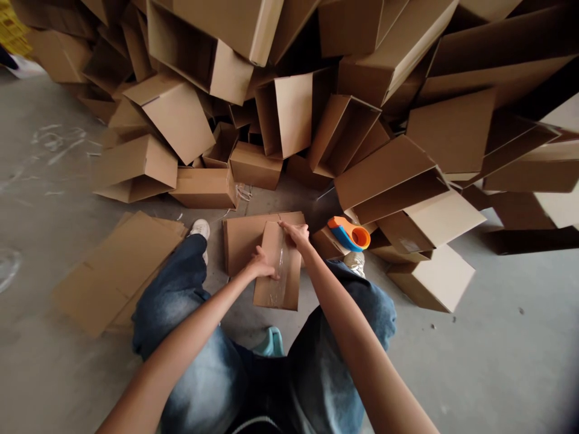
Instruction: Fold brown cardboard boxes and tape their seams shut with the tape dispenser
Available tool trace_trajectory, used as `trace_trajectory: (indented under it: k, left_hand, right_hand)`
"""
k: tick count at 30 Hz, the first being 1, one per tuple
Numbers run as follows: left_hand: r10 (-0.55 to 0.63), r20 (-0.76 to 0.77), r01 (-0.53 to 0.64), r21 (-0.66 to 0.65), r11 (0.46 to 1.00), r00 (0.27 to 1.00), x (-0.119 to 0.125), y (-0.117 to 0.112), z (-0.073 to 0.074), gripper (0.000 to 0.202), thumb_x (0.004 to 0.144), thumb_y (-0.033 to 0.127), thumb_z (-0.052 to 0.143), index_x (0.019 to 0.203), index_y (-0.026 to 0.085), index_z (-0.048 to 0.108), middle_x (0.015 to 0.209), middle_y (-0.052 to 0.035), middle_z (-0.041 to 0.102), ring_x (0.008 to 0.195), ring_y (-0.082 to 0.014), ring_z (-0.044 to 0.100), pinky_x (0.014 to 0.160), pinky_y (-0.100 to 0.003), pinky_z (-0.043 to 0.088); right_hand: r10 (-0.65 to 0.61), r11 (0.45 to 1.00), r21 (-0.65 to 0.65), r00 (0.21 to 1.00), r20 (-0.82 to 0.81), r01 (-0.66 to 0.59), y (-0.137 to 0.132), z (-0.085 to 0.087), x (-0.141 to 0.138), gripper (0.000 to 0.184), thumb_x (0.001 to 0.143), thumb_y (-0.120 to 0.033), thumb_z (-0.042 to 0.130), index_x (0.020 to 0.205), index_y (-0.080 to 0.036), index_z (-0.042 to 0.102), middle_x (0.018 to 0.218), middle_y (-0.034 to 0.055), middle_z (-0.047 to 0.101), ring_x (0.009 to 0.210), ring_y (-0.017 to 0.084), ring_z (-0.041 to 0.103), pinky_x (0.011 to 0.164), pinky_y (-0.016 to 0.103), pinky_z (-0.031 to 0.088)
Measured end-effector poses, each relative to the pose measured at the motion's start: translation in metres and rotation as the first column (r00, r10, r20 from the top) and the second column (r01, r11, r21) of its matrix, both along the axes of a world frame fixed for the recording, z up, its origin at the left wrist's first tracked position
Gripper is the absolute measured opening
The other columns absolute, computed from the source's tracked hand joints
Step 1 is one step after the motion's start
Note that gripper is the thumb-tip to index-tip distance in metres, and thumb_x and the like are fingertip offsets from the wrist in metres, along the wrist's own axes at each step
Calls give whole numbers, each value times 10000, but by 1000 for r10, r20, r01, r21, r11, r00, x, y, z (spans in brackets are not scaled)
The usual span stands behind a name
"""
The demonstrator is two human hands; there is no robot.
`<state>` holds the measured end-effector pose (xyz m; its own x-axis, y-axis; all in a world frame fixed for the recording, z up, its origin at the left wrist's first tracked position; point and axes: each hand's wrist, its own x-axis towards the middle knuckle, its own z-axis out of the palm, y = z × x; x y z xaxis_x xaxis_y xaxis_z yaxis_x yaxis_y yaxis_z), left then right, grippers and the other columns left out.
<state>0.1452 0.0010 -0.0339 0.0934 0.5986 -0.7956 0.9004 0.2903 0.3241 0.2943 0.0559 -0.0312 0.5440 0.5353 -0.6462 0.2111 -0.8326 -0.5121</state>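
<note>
A small cardboard box [278,286] with clear tape down its middle seam stands between my knees. My left hand [261,265] grips its left edge with curled fingers. My right hand [296,234] presses on the box's far top corner, fingers bent over the edge by the tape's end. Behind this box lies a flat folded carton [242,238] on the floor. An orange and blue tape dispenser [349,234] rests on a box just right of my right hand.
A tall heap of open cardboard boxes [289,108] fills the space ahead and to the right. Flattened cartons [117,271] lie stacked on the concrete floor at my left. A turquoise stool edge [271,343] shows under me.
</note>
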Motion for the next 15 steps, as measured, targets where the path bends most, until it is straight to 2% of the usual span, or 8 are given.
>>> trace_trajectory:
  k: [3,7,11,15]
  left_hand:
    - [8,5,-8,9,1000,1000,0,-1,-1,1236,288,410,828,1289,126,163,1373,-256,328,1229,-370,409,895,-350,400]
    - [14,2,-14,10,1000,1000,1,0,3,1209,298,398,827,1280,123,179,1364,-256,341,1214,-367,423,893,-349,399]
    - [-7,-15,7,-3,1000,1000,1,2,8,1130,315,409,822,1234,116,234,1311,-252,391,1146,-354,484,854,-345,418]
    - [-13,-9,13,-4,1000,1000,1,2,8,1144,316,412,820,1245,105,228,1314,-259,386,1167,-352,466,865,-338,415]
  right_hand:
    - [-22,999,-37,999,27,23,3,0,-1,1051,437,-706,697,1277,-161,375,1358,197,359,1184,337,454,939,406,424]
    - [-26,996,-81,1000,15,27,10,2,-1,1090,454,-667,719,1326,-149,319,1387,213,314,1220,348,419,954,414,411]
    - [-7,998,-70,1000,6,7,13,3,-1,1098,483,-624,731,1346,-125,270,1386,218,312,1229,346,415,968,390,406]
    - [5,1000,-14,998,61,-4,9,3,-5,1055,522,-649,695,1340,-154,248,1381,203,317,1221,355,421,981,408,385]
